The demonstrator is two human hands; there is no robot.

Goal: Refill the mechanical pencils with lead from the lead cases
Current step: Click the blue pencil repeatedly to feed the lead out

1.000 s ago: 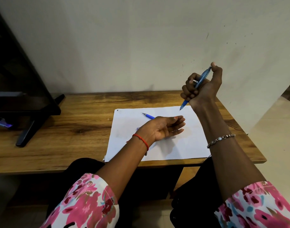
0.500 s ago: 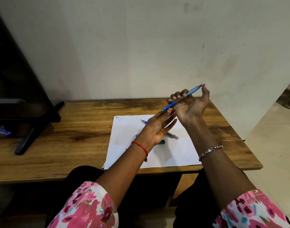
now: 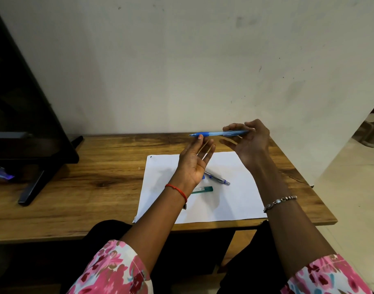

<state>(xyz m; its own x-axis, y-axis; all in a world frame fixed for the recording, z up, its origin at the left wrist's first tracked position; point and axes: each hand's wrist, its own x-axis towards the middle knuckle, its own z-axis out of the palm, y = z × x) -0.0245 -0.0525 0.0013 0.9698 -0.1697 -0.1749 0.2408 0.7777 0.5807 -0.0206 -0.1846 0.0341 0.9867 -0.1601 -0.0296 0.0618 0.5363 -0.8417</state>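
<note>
Since half a second ago the blue mechanical pencil (image 3: 219, 133) has swung from tilted to level above the worktop (image 3: 97, 177). My right hand (image 3: 250, 143) pinches its rear half, and my left hand (image 3: 192, 164) is open, palm up, one fingertip touching the tip end. I judge it light, stiff, slick plastic with brittle lead, best held at the darker grip section.
</note>
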